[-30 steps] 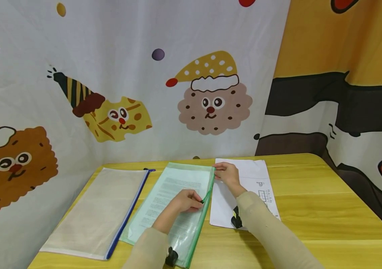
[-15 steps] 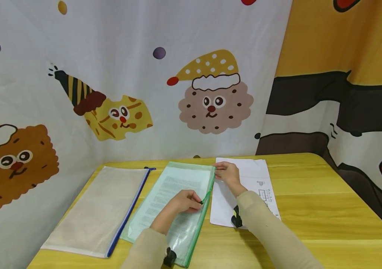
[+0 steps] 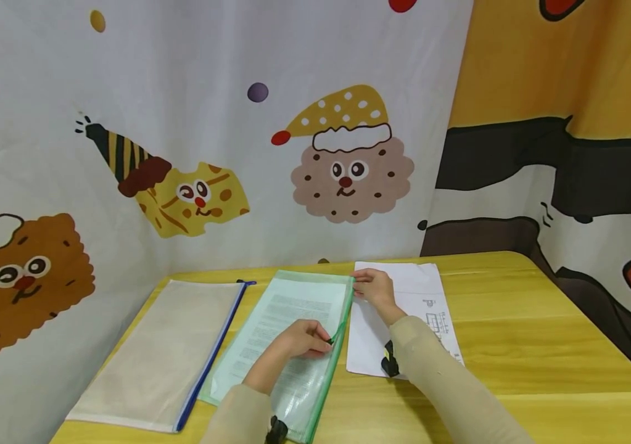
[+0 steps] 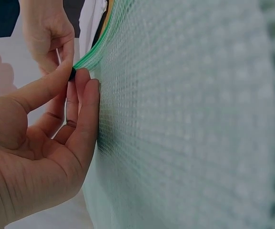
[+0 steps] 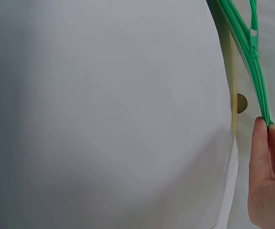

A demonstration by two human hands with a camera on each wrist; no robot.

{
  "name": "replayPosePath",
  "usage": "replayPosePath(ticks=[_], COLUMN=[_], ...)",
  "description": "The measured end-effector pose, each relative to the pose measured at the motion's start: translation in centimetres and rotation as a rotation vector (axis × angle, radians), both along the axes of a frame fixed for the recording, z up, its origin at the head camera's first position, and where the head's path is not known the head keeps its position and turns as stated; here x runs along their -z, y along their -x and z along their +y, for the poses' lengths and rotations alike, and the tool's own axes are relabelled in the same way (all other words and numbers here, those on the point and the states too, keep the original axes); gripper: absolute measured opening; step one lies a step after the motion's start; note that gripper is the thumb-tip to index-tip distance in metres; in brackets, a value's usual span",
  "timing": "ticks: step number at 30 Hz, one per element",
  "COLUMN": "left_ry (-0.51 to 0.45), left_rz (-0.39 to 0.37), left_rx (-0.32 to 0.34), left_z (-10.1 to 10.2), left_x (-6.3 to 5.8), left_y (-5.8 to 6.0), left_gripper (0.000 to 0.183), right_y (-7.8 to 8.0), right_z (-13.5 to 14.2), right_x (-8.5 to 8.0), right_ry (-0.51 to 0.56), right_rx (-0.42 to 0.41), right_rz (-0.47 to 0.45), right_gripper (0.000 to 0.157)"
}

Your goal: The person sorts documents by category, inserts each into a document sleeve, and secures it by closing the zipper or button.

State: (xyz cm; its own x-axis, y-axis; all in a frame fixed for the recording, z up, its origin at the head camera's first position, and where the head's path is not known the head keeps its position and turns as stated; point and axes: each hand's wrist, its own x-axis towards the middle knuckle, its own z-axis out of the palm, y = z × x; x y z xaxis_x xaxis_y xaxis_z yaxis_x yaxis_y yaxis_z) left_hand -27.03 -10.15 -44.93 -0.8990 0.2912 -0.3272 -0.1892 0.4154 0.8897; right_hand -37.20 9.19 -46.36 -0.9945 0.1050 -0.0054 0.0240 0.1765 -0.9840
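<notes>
A green mesh zip pouch [image 3: 277, 394] lies on the table with a printed sheet [image 3: 300, 303] showing through it. My left hand [image 3: 305, 339] is over the pouch and pinches the dark end [image 4: 72, 73] of the zipper's green pull cord between thumb and forefinger. My right hand [image 3: 373, 288] pinches the pouch's far right corner, at the end of the green zipper [image 5: 257, 71]. In the right wrist view the slider [image 5: 254, 40] sits a short way from those fingers, its cord leading upward out of view.
Left of the green pouch lies a whitish zip pouch [image 3: 154, 351] with a blue zipper. White printed sheets [image 3: 404, 333] lie to the right, partly under my right forearm. The wooden table [image 3: 526, 345] ends at a printed curtain [image 3: 210, 74] behind.
My left hand has moved slightly toward me along the zipper edge, drawing the pull cord with it. The right hand keeps its grip on the far corner.
</notes>
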Motion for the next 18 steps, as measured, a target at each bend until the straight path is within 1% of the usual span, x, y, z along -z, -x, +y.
replayPosePath(ticks=[9, 14, 18], left_ry=[-0.006, -0.026, -0.023], left_rz=[0.012, 0.006, 0.002], left_rx=[0.028, 0.045, 0.062], left_z=[-0.28, -0.36, -0.38], left_x=[0.42, 0.28, 0.08], left_y=[0.06, -0.11, -0.33], left_gripper=[0.016, 0.016, 0.016], right_y=[0.17, 0.14, 0.12], right_z=[0.03, 0.11, 0.22], right_x=[0.26, 0.31, 0.3], right_ry=[-0.005, -0.013, -0.012], right_rx=[0.001, 0.003, 0.005], right_rz=[0.012, 0.01, 0.004], right_gripper=[0.023, 0.022, 0.022])
